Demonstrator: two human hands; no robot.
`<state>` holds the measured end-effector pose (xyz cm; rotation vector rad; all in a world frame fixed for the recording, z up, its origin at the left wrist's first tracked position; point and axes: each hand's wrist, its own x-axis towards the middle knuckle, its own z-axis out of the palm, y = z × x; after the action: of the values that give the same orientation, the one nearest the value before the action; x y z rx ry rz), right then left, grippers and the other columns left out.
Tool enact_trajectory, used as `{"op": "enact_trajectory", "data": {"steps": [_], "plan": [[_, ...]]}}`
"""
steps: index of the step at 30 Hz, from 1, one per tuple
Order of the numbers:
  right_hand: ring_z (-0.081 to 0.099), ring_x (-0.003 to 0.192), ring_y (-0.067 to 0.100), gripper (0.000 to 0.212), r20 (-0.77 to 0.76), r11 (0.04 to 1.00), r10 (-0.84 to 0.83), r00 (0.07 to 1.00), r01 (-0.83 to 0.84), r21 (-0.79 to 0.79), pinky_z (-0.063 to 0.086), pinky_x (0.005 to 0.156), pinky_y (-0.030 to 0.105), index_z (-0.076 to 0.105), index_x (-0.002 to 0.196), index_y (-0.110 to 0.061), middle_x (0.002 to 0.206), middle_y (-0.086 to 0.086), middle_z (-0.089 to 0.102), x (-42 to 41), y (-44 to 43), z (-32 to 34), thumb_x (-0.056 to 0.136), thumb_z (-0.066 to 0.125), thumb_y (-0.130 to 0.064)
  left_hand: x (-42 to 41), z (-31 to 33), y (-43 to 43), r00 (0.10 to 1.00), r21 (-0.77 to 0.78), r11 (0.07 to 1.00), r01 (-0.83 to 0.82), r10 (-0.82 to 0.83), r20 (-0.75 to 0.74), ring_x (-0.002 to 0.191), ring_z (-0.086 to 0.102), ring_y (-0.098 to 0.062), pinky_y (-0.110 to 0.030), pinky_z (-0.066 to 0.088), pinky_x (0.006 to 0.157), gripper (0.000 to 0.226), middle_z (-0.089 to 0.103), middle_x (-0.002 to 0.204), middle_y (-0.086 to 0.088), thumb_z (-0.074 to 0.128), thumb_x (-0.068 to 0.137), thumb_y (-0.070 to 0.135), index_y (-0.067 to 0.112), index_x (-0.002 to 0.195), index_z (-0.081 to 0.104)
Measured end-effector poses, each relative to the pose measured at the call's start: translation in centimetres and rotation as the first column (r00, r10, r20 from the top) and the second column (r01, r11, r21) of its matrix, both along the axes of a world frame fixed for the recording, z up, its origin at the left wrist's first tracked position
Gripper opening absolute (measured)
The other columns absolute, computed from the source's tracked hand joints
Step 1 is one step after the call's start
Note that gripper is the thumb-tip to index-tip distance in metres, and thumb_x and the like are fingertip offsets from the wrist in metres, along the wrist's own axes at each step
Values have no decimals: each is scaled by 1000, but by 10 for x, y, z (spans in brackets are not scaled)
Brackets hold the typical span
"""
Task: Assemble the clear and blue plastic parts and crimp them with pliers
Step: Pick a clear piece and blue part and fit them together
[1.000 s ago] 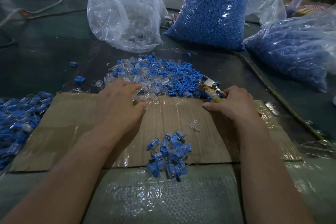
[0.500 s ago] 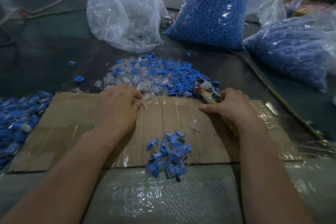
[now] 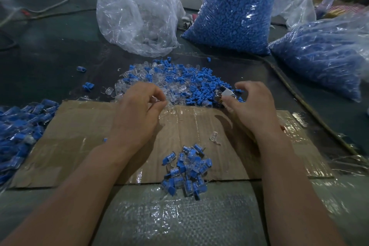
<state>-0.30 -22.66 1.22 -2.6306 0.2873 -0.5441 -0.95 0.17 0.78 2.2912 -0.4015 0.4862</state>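
Observation:
A mixed heap of loose clear and blue plastic parts lies just beyond a taped cardboard sheet. My left hand hovers at the heap's near edge, fingers curled, pinching a clear part at the fingertips. My right hand is at the heap's right edge, holding the pliers; their metal head shows by my thumb and the handles are hidden under the palm. A small pile of assembled blue-and-clear pieces sits on the cardboard's near edge. One loose clear part lies between the pile and my right wrist.
A clear bag of clear parts and two bags of blue parts stand behind the heap. More assembled pieces are heaped at the left edge. Stray blue parts lie on the dark table. Bubble wrap covers the near side.
My left hand has lifted from the heap with its fingers curled onto a clear part. My right hand has risen and its fingers have spread over the pliers' head.

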Motion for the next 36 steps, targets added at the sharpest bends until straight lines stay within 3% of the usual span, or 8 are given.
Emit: {"op": "enact_trajectory", "data": {"steps": [3, 5, 8, 12, 16, 22, 26, 36], "plan": [[42, 100, 4, 26, 124, 975, 219, 968, -212, -66, 29, 90, 23, 64, 110, -13, 112, 3, 60, 4, 18, 0, 86, 62, -25, 1, -2, -2, 999, -19, 999, 34, -34, 6, 74, 40, 1, -2, 32, 71, 15, 48, 83, 9, 57, 88, 10, 9, 102, 62], [39, 96, 2, 23, 43, 935, 335, 941, -326, -137, 30, 92, 25, 65, 109, -14, 112, 2, 63, 9, 29, -5, 88, 59, -21, 1, -2, -3, 997, -35, 996, 78, -78, 22, 76, 42, 2, 0, 33, 73, 26, 51, 92, 4, 57, 87, 8, 10, 113, 62], [51, 96, 8, 21, -52, 896, 408, 912, -410, -171, 33, 96, 31, 68, 108, -16, 109, 1, 66, 17, 39, -11, 90, 56, -19, 0, -3, -3, 993, -69, 991, 117, -115, 31, 77, 45, 7, 0, 35, 71, 19, 54, 87, 7, 59, 86, 8, 12, 102, 67], [53, 107, 16, 24, -133, 882, 387, 912, -408, -234, 17, 108, 35, 65, 114, -20, 115, -1, 64, 21, 42, -16, 93, 51, -20, -1, -6, -4, 996, -127, 988, 87, -86, 13, 69, 50, 9, -4, 37, 65, 8, 54, 74, 19, 62, 85, 12, 15, 88, 68], [48, 116, 16, 30, -228, 866, 366, 902, -420, -270, 3, 112, 40, 57, 123, -24, 122, -3, 60, 23, 44, -19, 96, 45, -21, -2, -7, -5, 997, -159, 984, 82, -83, -2, 70, 51, 14, -1, 38, 65, 9, 55, 72, 18, 62, 86, 14, 22, 82, 61], [48, 112, 14, 22, -235, 885, 352, 906, -404, -232, -3, 112, 44, 59, 113, -24, 115, -5, 59, 25, 48, -21, 96, 45, -22, -4, -6, -6, 996, -141, 987, 77, -83, -37, 66, 49, 17, -1, 38, 63, 9, 53, 72, 17, 61, 86, 14, 22, 83, 59], [53, 105, 13, 13, -209, 896, 349, 914, -391, -213, -10, 111, 45, 58, 102, -24, 107, -6, 62, 24, 48, -21, 94, 49, -21, -3, -6, -5, 996, -131, 989, 62, -69, -52, 62, 50, 6, 0, 38, 64, 4, 53, 72, 17, 61, 86, 14, 18, 85, 62], [57, 98, 13, 14, -175, 902, 355, 918, -385, -192, -11, 111, 44, 61, 100, -25, 100, -7, 66, 22, 48, -18, 93, 52, -19, -1, -9, -5, 997, -136, 989, 53, -61, -55, 64, 49, 6, -3, 38, 62, 10, 53, 72, 18, 61, 85, 16, 25, 82, 58]]}}
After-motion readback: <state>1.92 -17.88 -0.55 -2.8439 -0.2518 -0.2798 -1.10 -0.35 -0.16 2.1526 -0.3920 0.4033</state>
